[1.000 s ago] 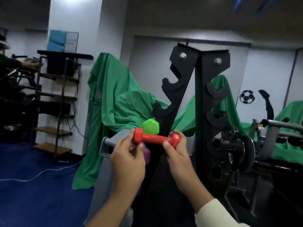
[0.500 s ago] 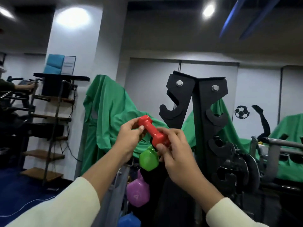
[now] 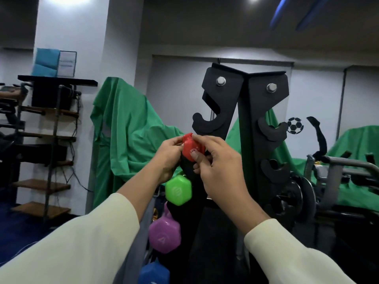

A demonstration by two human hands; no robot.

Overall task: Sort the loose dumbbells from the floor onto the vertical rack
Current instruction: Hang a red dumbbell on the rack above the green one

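A small red dumbbell (image 3: 191, 149) is held end-on against the left side of the black vertical rack (image 3: 247, 111), just under its top hook. My left hand (image 3: 168, 158) grips the dumbbell's far end and my right hand (image 3: 217, 169) grips its near end. Below them a green dumbbell (image 3: 178, 189), a purple dumbbell (image 3: 164, 235) and a blue dumbbell (image 3: 153, 273) sit on lower hooks, one under the other. Only their near heads show.
Green cloth (image 3: 127, 140) drapes equipment behind the rack. A dark shelf unit (image 3: 49, 128) stands at the left by the white wall. A barbell with weight plates (image 3: 297, 193) lies to the right of the rack.
Both hands have lifted the red dumbbell and turned it from sideways to end-on, bringing it up close against the rack above the green dumbbell.
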